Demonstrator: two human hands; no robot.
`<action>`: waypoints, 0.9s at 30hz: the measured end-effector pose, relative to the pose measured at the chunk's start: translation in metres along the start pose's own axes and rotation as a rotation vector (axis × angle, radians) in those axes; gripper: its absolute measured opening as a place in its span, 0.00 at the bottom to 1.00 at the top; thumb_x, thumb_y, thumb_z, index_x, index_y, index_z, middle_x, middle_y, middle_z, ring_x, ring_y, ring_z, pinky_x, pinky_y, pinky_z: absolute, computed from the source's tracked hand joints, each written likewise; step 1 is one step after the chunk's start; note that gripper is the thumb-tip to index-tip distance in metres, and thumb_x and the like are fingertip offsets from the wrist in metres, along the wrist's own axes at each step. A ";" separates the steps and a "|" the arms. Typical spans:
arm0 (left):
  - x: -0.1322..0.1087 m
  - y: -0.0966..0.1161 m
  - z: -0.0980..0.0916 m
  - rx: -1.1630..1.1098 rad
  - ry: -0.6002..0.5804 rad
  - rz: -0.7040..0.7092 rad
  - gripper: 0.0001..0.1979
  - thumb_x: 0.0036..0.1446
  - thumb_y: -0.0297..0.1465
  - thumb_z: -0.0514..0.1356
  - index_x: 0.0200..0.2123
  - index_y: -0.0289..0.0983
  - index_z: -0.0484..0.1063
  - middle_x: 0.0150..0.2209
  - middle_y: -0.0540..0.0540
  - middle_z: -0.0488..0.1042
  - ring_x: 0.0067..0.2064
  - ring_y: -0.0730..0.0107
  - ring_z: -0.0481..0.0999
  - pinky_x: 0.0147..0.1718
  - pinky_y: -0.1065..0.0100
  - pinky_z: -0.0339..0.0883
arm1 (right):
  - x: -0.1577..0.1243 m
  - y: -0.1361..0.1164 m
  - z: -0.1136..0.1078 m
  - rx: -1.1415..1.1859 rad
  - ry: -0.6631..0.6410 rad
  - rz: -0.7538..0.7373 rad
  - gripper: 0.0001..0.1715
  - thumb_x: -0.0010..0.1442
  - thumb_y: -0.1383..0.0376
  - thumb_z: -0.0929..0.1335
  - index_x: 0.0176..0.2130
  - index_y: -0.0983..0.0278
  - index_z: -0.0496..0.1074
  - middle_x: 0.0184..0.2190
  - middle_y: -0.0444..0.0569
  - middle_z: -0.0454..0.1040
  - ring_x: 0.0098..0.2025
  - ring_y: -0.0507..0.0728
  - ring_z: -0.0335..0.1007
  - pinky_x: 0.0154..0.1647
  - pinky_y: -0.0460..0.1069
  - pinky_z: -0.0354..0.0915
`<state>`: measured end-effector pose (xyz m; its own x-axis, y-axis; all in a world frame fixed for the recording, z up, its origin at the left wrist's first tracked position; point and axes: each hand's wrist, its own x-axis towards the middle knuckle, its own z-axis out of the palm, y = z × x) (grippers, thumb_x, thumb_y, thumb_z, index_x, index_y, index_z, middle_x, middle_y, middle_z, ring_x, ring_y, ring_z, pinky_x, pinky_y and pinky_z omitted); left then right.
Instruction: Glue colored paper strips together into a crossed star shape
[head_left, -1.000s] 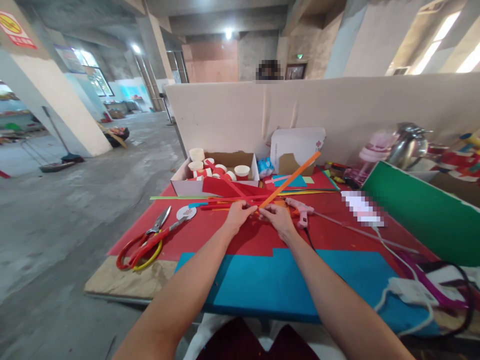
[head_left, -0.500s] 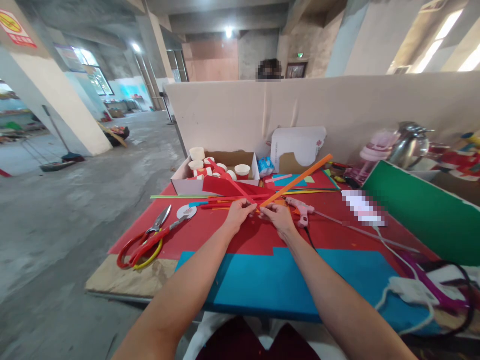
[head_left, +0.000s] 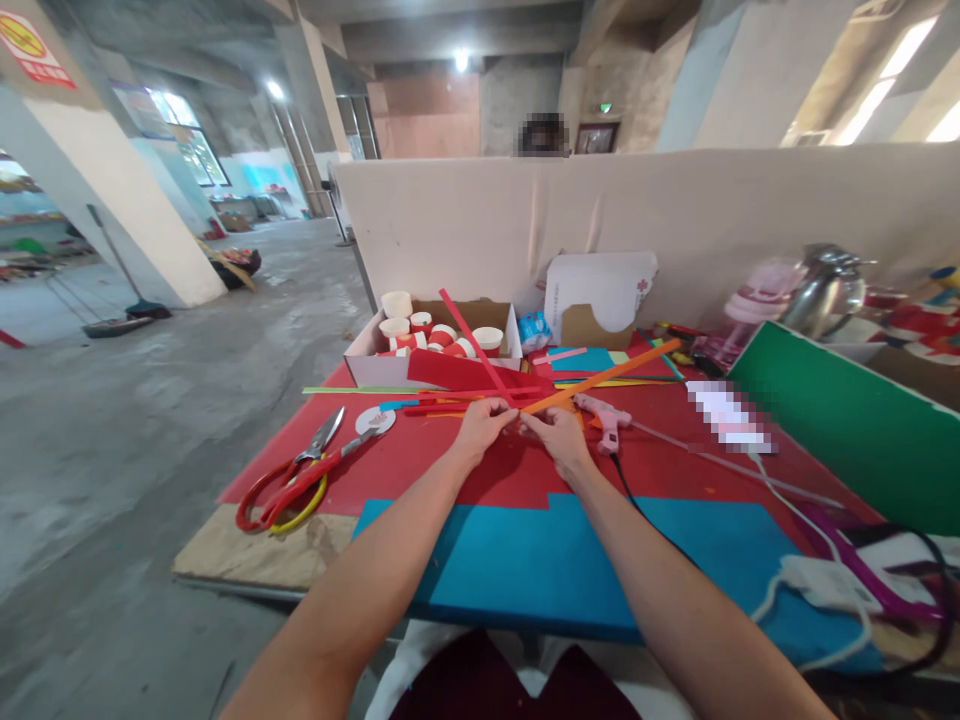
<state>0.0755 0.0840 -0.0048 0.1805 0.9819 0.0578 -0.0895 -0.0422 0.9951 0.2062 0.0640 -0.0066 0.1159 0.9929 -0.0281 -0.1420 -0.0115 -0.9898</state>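
My left hand [head_left: 482, 430] pinches the near end of a red strip [head_left: 474, 340], which slants up and left in front of the open box. My right hand [head_left: 559, 437] grips the near end of an orange strip [head_left: 615, 372] that points up and to the right. The two strip ends come together between my fingertips; the joint itself is mostly hidden by them. More red strips [head_left: 442, 406] lie on the table beyond my left hand. Just right of my right hand rests a pink glue gun [head_left: 604, 420].
Scissors [head_left: 300, 475] and red-handled pliers [head_left: 330, 472] lie at the left. A box [head_left: 375, 372] of paper cups stands at the back, near a cardboard piece [head_left: 600, 290]. At right are a green panel [head_left: 840, 430], a steel jug [head_left: 829, 285] and a power strip [head_left: 825, 580].
The red strip has swung upright, its far end rising. The orange strip has dipped lower at its far end. Both hands stay nearly in place.
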 end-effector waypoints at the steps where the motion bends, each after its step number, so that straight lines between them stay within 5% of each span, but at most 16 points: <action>1: 0.000 0.000 0.001 -0.019 -0.013 -0.005 0.12 0.41 0.36 0.63 0.20 0.34 0.67 0.18 0.52 0.67 0.21 0.78 0.62 0.23 0.73 0.56 | 0.000 0.000 0.000 0.011 0.011 -0.008 0.15 0.35 0.58 0.75 0.21 0.66 0.73 0.19 0.47 0.75 0.23 0.54 0.70 0.29 0.49 0.67; 16: 0.000 -0.001 0.001 -0.063 -0.006 -0.008 0.10 0.40 0.34 0.64 0.21 0.33 0.68 0.19 0.52 0.67 0.21 0.79 0.63 0.24 0.73 0.57 | 0.004 0.002 -0.004 0.250 -0.082 0.095 0.18 0.31 0.59 0.77 0.24 0.65 0.73 0.21 0.43 0.74 0.23 0.49 0.68 0.31 0.48 0.69; 27: 0.001 -0.004 0.000 -0.068 -0.010 -0.030 0.13 0.38 0.35 0.66 0.21 0.32 0.69 0.18 0.51 0.69 0.20 0.78 0.64 0.22 0.73 0.56 | 0.000 -0.001 -0.003 0.196 -0.132 0.099 0.18 0.34 0.59 0.77 0.25 0.64 0.72 0.22 0.41 0.73 0.25 0.48 0.68 0.32 0.46 0.68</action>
<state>0.0762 0.0849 -0.0087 0.1939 0.9806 0.0292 -0.1502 0.0002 0.9887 0.2096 0.0640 -0.0065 -0.0352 0.9951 -0.0925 -0.3359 -0.0989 -0.9367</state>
